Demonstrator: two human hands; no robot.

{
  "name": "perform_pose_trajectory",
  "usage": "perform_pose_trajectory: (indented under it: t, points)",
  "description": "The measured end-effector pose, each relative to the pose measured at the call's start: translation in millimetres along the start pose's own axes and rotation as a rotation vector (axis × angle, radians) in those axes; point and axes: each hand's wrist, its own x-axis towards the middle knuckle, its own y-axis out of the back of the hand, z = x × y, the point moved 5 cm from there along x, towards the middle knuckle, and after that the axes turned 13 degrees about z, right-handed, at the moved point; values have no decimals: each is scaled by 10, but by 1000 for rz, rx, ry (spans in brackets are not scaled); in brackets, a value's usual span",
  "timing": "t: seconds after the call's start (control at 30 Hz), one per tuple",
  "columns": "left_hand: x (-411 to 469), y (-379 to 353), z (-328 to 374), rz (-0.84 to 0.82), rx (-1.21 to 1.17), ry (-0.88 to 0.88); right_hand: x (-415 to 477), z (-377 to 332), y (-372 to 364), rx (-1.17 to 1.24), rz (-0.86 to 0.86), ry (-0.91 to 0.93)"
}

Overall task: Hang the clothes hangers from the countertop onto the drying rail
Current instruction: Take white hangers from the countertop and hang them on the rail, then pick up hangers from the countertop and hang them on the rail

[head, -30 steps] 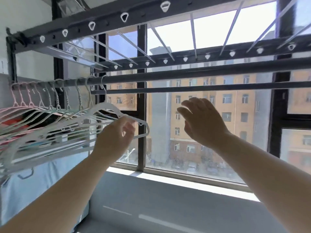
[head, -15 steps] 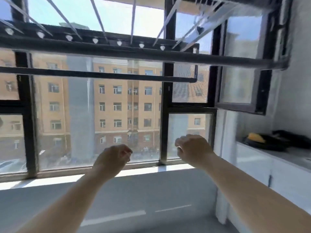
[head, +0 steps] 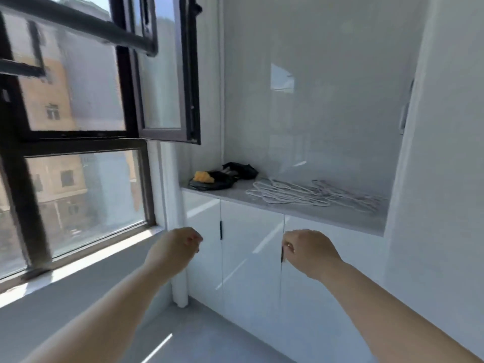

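Above the countertop (head: 340, 217), open air is lying all along the front. A black bag (head: 209, 180) is crowding its left end, and a window sash (head: 167, 74) is jutting out above that end.

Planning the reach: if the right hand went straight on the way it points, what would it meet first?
Probably the white cabinet door under the countertop, close to its dark handle. The right hand is lower than the hangers, so it would pass beneath them. Depth is hard to judge.
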Motion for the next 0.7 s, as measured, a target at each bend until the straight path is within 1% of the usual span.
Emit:
perform_pose_trajectory:
  t: [0.13,0.27,0.4,0.57,0.63,0.7]
  points:
    - [106,-889,358,-142,2,-92,-265,792,-193,-27,-26,-219]
    - [369,-1666,532,-218,6,-163,-260,1379,-415,-36,-10,-356]
    - [910,-2420,625,-264,-22,-176,-21,1891,-863,-73,-50,-430]
    - [1635,-3296,781,-350,38,-161,382,2570,-1466,-94,-76,-536]
    - [1958,-3564,912,-346,58,-189,498,2785,-1653,-115,-62,-564]
    - [2232,-3807,1062,-334,53,-196,574,2965,-1817,-145,-76,-544]
